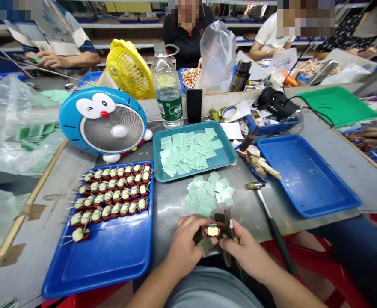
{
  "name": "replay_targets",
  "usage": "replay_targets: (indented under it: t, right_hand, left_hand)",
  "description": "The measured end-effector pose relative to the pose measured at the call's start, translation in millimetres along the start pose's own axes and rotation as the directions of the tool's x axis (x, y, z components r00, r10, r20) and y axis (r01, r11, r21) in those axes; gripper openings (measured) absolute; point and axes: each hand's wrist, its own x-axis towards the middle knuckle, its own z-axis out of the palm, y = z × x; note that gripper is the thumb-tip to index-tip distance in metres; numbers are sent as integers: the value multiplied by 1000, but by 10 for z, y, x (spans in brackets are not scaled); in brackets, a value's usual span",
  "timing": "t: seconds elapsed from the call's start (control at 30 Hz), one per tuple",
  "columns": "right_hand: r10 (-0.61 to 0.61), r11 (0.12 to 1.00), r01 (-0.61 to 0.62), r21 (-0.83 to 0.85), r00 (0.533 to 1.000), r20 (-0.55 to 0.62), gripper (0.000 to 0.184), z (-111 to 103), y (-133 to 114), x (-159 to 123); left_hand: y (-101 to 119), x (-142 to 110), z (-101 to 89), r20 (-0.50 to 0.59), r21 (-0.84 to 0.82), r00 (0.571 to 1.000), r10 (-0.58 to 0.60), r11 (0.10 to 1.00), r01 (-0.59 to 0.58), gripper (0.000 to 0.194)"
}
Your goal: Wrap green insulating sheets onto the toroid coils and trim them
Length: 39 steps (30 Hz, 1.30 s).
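At the table's front edge, my left hand (186,241) is closed around a small wire-wound coil (212,231) with dark red sides and a pale yellow-green face. Close beside it, my right hand (246,248) grips a dark, narrow metal tool (228,220), whose exact kind I cannot make out. The tool's upright end stands against the coil's right side. Just beyond both hands lies a loose pile of pale green square sheets (207,192). More such sheets fill a teal tray (158,169) behind the pile. Similar coils (113,192) stand in rows to the left.
The coil rows sit in a blue tray (101,261). To the right lie a hammer (270,218) and another blue tray (313,175). A blue cartoon-faced fan (105,119), a water bottle (169,94) and a phone (194,106) stand behind. Other people sit opposite and at right.
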Motion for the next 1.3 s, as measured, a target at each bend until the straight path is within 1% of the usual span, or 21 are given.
replay_targets:
  t: [0.1, 0.2, 0.3, 0.43, 0.5, 0.63, 0.7, 0.73, 0.77, 0.8, 0.83, 0.87, 0.9, 0.97, 1.07, 1.13, 1.23, 1.3]
  right_hand:
    - [5, 1000, -4, 15, 999, -43, 38, 21, -40, -32]
    - [46, 998, -41, 41, 991, -127, 38, -4, -38, -92]
    - [80, 995, -65, 72, 971, -223, 40, -87, 29, -172]
    - [69, 995, -37, 96, 932, -357, 43, -166, 149, -241]
    - [65, 996, -35, 87, 924, -378, 44, -162, 195, -255]
    - [64, 998, -53, 40, 937, -344, 46, -152, 217, -303]
    - [38, 998, -52, -32, 938, -343, 48, -220, 190, -357]
    - [10, 994, -49, -102, 936, -352, 49, -285, 171, -388]
    - [-36, 977, -46, -209, 929, -369, 48, -371, 151, -419]
    - [-93, 942, -47, -332, 914, -395, 45, -476, 134, -443]
    - [-162, 887, -55, -458, 892, -422, 40, -591, 123, -457]
    - [-236, 815, -76, -575, 862, -449, 35, -709, 121, -458]
    - [-286, 768, -102, -633, 829, -481, 31, -822, 128, -444]
    - [-336, 725, -132, -676, 788, -515, 27, -1007, 171, -374]
    - [-337, 735, -133, -664, 779, -529, 26, -1160, 258, -233]
    - [-315, 771, -126, -625, 777, -545, 24, -1207, 291, -180]
    - [-248, 855, -95, -509, 788, -563, 20, -1211, 308, -234]
    - [-191, 920, -57, -388, 800, -569, 24, -1142, 340, -345]
  left_hand:
    - [-46, -11, -6, -5, 7, 1000, 20, 1000, -20, 38]
    - [-91, -27, -17, -9, 25, 1000, 28, 999, -27, 44]
    - [-112, -35, -9, -14, 38, 1000, 28, 999, -27, 47]
    - [-130, -49, 13, -29, 37, 999, 31, 999, -30, 50]
    - [-137, -57, 19, -24, 36, 999, 24, 999, -23, 51]
    - [-132, -59, 17, -15, 36, 1000, -2, 999, 3, 53]
    - [-118, -56, 9, -20, 19, 1000, -12, 1000, 12, 53]
    - [-108, -55, 3, -24, 6, 1000, -15, 1000, 15, 54]
    - [-95, -54, -4, -27, -6, 1000, -15, 1000, 15, 54]
    - [-81, -51, -11, -30, -14, 999, -13, 1000, 12, 54]
    - [-65, -46, -17, -33, -17, 999, -7, 1000, 6, 53]
    - [-47, -38, -20, -33, -17, 999, 3, 1000, -3, 53]
    - [-30, -26, -21, -31, -14, 999, 14, 1000, -15, 53]
    - [2, 9, -13, -22, -11, 999, 38, 999, -38, 49]
    - [33, 63, 16, 1, -10, 998, 59, 998, -59, 31]
    - [42, 82, 35, 6, -2, 998, 62, 998, -62, 24]
    - [46, 77, 52, -10, 10, 998, 63, 998, -63, 21]
    - [47, 66, 59, -24, 16, 997, 67, 998, -66, 20]
